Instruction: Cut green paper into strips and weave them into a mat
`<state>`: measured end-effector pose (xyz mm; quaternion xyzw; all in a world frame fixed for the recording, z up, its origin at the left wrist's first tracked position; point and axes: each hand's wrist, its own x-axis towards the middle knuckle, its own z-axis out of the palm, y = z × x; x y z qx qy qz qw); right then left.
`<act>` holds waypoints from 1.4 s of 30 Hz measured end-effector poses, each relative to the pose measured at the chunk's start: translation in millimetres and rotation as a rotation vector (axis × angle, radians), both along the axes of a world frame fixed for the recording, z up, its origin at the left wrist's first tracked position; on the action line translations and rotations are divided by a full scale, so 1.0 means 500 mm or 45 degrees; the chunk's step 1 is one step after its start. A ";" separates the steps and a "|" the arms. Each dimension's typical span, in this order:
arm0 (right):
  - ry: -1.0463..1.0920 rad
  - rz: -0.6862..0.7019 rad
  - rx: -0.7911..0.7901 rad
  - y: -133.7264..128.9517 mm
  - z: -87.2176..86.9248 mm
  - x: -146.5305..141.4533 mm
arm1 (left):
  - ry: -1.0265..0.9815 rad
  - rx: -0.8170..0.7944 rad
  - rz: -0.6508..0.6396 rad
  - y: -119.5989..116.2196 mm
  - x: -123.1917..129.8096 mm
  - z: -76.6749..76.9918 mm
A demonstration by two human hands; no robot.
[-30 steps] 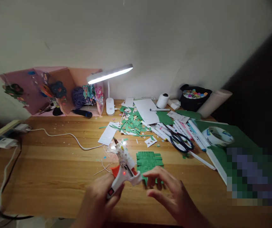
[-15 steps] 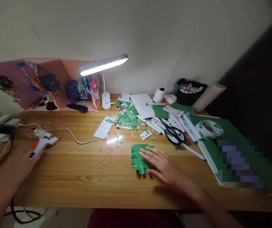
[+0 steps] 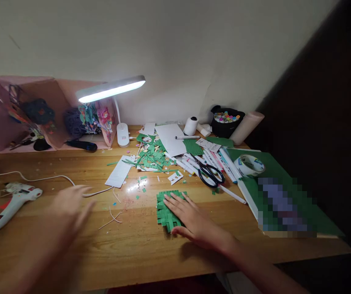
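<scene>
A: What lies under your right grip (image 3: pixel 190 220)?

B: The green mat (image 3: pixel 164 210), flat on the surface (image 3: pixel 126 249) in front of you. Your palm and fingers cover its right part; the rest shows to the left of them

A: How is that grip set?

B: Your fingers are stretched out and slightly fanned, pointing away from you and leftward across the mat. Your thumb stands apart, its tip at the near edge. You touch the mat from above, and nothing looks pinched or wrapped

A: And your left grip (image 3: pixel 68 206)?

B: It is blurred. Your thumb looks parted from the fingers and nothing shows between them, though the palm side is hidden. It is between the glue gun (image 3: pixel 12 207) on its left and the mat on its right, with the white cord (image 3: pixel 98 192) near its fingertips

A: So which is nearer the mat?

B: Your right, since it touches it. From your left grip the mat lies to the right, well apart, with loose threads (image 3: pixel 112 218) between

A: Does the mat have a long axis?

B: None you can make out with your hand over part of it; strip ends jut from its near edge, toward you
</scene>
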<state>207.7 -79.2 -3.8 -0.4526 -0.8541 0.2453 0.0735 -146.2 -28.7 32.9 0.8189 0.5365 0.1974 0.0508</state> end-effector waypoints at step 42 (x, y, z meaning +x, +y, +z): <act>0.420 -0.341 0.072 0.111 -0.012 0.061 | -0.295 -0.529 -0.389 0.077 0.295 -0.104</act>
